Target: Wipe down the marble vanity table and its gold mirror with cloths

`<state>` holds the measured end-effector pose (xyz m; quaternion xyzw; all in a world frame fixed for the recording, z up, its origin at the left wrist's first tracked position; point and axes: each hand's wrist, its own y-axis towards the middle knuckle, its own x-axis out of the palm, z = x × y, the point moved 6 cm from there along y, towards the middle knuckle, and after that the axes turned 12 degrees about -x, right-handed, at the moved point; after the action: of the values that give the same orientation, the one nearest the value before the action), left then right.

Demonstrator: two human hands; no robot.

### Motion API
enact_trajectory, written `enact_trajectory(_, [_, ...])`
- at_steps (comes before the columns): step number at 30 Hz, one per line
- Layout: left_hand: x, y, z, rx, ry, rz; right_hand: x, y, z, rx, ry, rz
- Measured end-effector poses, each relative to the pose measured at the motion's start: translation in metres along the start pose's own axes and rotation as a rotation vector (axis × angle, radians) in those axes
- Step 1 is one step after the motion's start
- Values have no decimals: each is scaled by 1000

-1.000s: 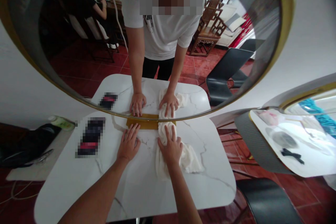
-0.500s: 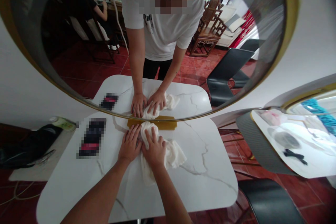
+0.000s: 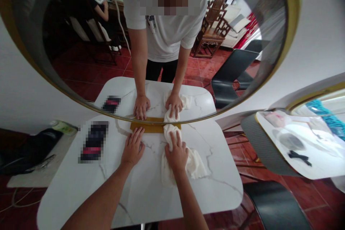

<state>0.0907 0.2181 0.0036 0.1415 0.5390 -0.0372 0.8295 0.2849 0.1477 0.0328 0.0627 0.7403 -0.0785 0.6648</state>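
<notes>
In the head view, my left hand lies flat on the white marbled table, fingers stretched out and holding nothing. Its fingertips reach the gold base strip under the round mirror. My right hand presses on a crumpled white cloth, gripping it against the tabletop. Part of this cloth bunches up beyond my fingers and covers the strip's right end, while loose folds spread out around the wrist. What lies beneath my palm is hidden.
A large gold-rimmed mirror rises from the table's far edge and reflects the scene. A blurred-out dark flat object lies at the left. To the right stand a black chair and a second table.
My right hand has slid to the right with the white cloth, away from my left hand. The left hand has stayed in place, and more of the gold strip shows between them.
</notes>
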Motion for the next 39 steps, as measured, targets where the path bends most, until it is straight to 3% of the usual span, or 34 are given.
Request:
enact_trajectory(5, [1,0,-1,-1,-11,4,-1,-4,9,15,-18,0])
enact_trajectory(14, [4,-1,-2,4,-8,8,9,0,-72,-187,52,-1])
enact_trajectory(18, [7,-1,-5,23,-1,3,10,2,-86,-209,80,2])
enact_trajectory(22, [5,-1,-4,13,10,-6,10,3,-72,-173,79,-6])
enact_trajectory(32, [0,-1,-2,-2,-6,5,0,-5,16,45,-25,19])
enact_trajectory(35, [0,-1,-2,-1,0,4,0,-6,17,53,-40,31])
enact_trajectory(39, [1,-1,-2,2,-7,13,1,-4,-5,3,-23,38])
